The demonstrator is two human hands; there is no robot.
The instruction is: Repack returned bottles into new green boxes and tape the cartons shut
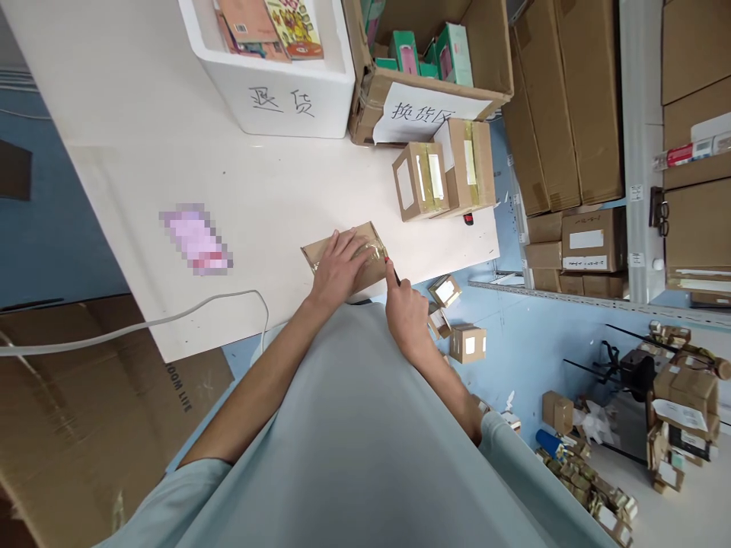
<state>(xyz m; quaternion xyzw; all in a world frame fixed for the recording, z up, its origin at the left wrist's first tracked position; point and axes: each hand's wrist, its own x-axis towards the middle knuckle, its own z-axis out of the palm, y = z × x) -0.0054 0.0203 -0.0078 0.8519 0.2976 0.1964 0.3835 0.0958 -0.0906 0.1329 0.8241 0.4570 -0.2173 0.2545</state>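
Brown cardboard box with shiny tape [371,277]: lies on white tabletop [274,198] under spread fingers of left hand [341,266]. Gripped in curled right hand [406,313], mostly hidden: slim black-and-red tool [387,259]. Farther left: pink item [197,237], blurred beyond reading. Near right: two taped brown cartons [421,183]. Cut off above: white foam bin [285,122] holding booklets [248,29], open cardboard carton [364,103] holding green-and-white packets [455,57].

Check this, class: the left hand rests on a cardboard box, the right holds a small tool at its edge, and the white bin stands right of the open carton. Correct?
Wrong side: the head view shows the white bin left of the open carton. The left hand does rest on the cardboard box, and the right hand holds a small tool at its edge.
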